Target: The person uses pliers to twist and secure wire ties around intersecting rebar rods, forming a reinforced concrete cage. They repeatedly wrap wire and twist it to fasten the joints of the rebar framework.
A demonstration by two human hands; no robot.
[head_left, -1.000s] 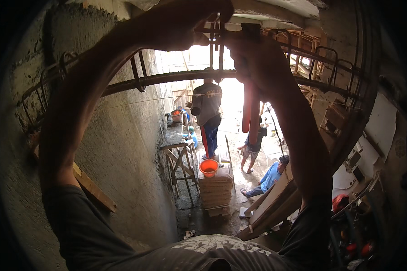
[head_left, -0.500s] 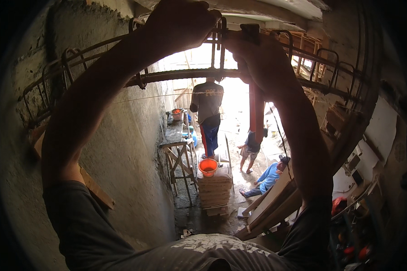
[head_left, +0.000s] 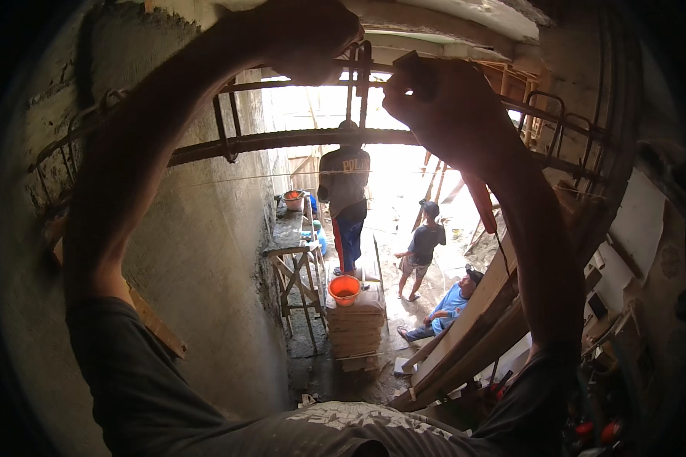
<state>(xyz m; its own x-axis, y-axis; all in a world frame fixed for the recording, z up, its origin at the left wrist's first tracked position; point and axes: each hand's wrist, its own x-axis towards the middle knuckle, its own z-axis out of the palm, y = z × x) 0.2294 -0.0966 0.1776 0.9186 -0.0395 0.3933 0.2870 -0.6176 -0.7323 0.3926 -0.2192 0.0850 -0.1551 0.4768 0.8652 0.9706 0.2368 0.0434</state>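
Note:
Overhead, a cage of steel reinforcing bars crosses the view, with a ribbed lower bar [head_left: 297, 139] and bent stirrups [head_left: 365, 87]. My left hand [head_left: 305, 42] is closed beside the upright stirrups near the middle; whatever its fingers grip is hidden. Just right of those stirrups, my right hand [head_left: 453, 107] is wrapped round a red-handled tool [head_left: 480, 202]. The tool's dark head [head_left: 408, 67] pokes out above the fist, toward the stirrups, and its handle slants down below. Its exact kind is unclear against the glare. Both arms are raised.
A rough wall [head_left: 213, 251] runs along the left. Below are an orange bucket [head_left: 344, 290] on stacked bags [head_left: 356, 331], a wooden trestle [head_left: 297, 278] and leaning boards [head_left: 465, 335]. One person [head_left: 345, 183] stands ahead, another [head_left: 425, 247] stands farther right, a third [head_left: 450, 305] sits.
The tool's handle has swung from nearly upright to slanting down and right. My right hand has shifted slightly lower, and my left hand slightly left. The cage sits a little lower in view.

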